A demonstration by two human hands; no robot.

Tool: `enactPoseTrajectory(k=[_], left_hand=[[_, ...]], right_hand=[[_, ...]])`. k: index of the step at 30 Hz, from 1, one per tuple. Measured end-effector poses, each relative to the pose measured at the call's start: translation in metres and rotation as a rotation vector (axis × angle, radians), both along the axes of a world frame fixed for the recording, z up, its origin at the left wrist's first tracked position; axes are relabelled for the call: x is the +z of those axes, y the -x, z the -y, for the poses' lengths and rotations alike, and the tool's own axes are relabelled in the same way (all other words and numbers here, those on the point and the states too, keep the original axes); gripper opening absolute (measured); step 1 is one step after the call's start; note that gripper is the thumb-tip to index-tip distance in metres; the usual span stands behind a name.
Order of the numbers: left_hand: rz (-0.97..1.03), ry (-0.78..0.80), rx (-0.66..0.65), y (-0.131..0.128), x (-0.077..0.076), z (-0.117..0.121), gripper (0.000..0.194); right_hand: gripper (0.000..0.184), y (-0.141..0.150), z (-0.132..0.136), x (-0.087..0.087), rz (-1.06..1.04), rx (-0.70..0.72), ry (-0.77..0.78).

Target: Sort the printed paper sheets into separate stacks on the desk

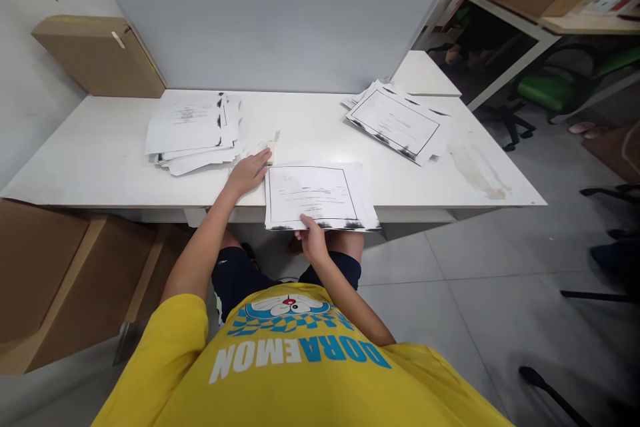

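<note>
My right hand (314, 241) grips the near edge of a printed sheet (313, 193), its thumb on top and its other fingers underneath. The sheet has a black frame line and dark smudges along its near border, and this edge juts past the front of the table. Just left of the sheet, my left hand (247, 175) reaches over the tabletop with fingers stretched out. Its fingertips are at a small pale block (271, 152), whose kind I cannot make out. Whether they touch it is unclear, and the left thumb is hidden.
A loose paper stack (187, 127) lies on the white table (300, 120) at left, another fanned stack (397, 120) at right. A cardboard box (100, 57) stands at the back left. Open cartons (75, 280) sit below left. A green chair (545, 90) is beyond the right side.
</note>
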State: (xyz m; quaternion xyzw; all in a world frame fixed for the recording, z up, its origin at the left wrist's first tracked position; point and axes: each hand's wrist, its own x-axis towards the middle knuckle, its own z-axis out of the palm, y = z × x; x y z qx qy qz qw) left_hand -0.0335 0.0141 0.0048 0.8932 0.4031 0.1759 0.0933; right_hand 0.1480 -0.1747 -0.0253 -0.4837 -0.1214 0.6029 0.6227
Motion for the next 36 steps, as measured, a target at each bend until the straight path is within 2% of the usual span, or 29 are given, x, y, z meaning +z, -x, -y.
enactPoseTrajectory(k=[6,7,11,12,16,21,23,26,30,33,36], left_hand=[[0.039,0.057,0.026,-0.004,0.001,0.004,0.057],[0.078,0.078,0.086,-0.007,0.001,0.007,0.057],[0.187,0.148,0.494,-0.028,0.003,0.025,0.058],[0.182,0.174,0.547,-0.033,0.005,0.03,0.055],[0.267,0.382,0.574,-0.043,0.009,0.044,0.045],[0.548,0.602,0.588,-0.041,0.009,0.053,0.053],[0.596,0.665,0.58,-0.041,0.009,0.054,0.054],[0.548,0.626,0.58,-0.041,0.007,0.051,0.047],[0.41,0.488,0.62,-0.039,0.006,0.038,0.036],[0.271,0.365,0.642,-0.035,0.008,0.025,0.035],[0.195,0.317,0.631,-0.033,0.011,0.015,0.039]], right_hand=[[0.028,-0.007,0.006,-0.005,-0.034,-0.082,-0.055],[0.028,-0.008,0.008,-0.005,-0.025,-0.093,-0.052],[0.029,-0.011,0.013,-0.006,-0.006,-0.087,-0.058],[0.03,-0.011,0.013,-0.007,-0.007,-0.075,-0.048],[0.032,-0.016,0.016,-0.008,-0.035,0.002,0.006],[0.038,-0.026,0.034,-0.009,-0.04,0.08,0.044],[0.038,-0.029,0.041,-0.008,-0.015,0.084,0.066],[0.038,-0.027,0.044,-0.005,0.024,0.058,0.05],[0.036,-0.023,0.03,-0.001,0.035,-0.006,-0.054],[0.039,-0.033,0.013,-0.003,0.009,-0.14,-0.107],[0.045,-0.054,-0.001,-0.007,0.053,-0.279,-0.102]])
